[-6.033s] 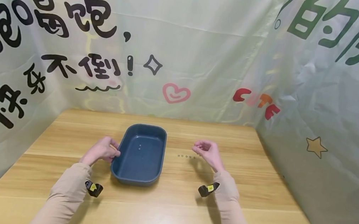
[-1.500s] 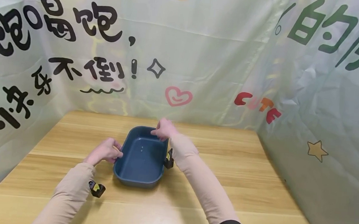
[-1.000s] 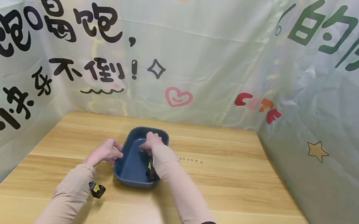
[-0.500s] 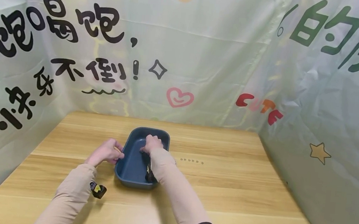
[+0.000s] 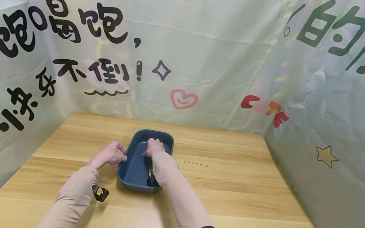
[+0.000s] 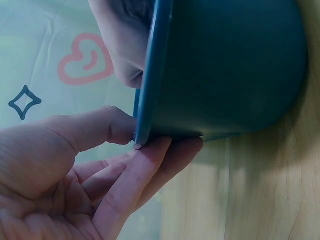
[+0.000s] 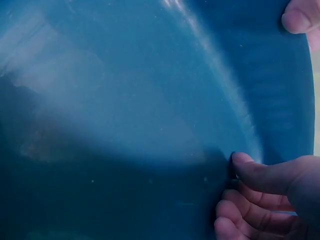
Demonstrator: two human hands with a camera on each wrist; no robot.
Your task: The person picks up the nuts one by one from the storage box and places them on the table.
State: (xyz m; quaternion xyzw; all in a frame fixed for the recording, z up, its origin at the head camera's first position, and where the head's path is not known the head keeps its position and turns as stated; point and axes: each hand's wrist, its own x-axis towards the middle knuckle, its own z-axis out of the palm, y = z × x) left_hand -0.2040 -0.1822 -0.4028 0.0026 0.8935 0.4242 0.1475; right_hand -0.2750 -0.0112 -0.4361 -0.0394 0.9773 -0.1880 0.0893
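Observation:
A deep blue rectangular tray [image 5: 131, 173] with rounded corners stands on the wooden table. My left hand [image 5: 110, 153] pinches its left rim; the left wrist view has the thumb inside the rim and fingers against the outer wall. Inside the tray, my right hand [image 5: 154, 147] reaches down to the floor. In the right wrist view, thumb and fingertips of the right hand [image 7: 265, 187] come together at a tiny glinting bead-like piece [image 7: 237, 176], largely hidden by them. Right of the tray, several tiny ring-shaped bead-like pieces [image 5: 196, 163] lie in a row on the table.
The wooden table [image 5: 244, 192] extends to both sides and in front of the tray. Behind it hangs a pale printed cloth [image 5: 219, 66], and more cloth closes in the sides. A small black camera [image 5: 100, 193] sits at the left wrist.
The right hand has moved from beside the row, over the tray's far rim, then down to its floor. The row has grown longer. The left hand keeps its grip.

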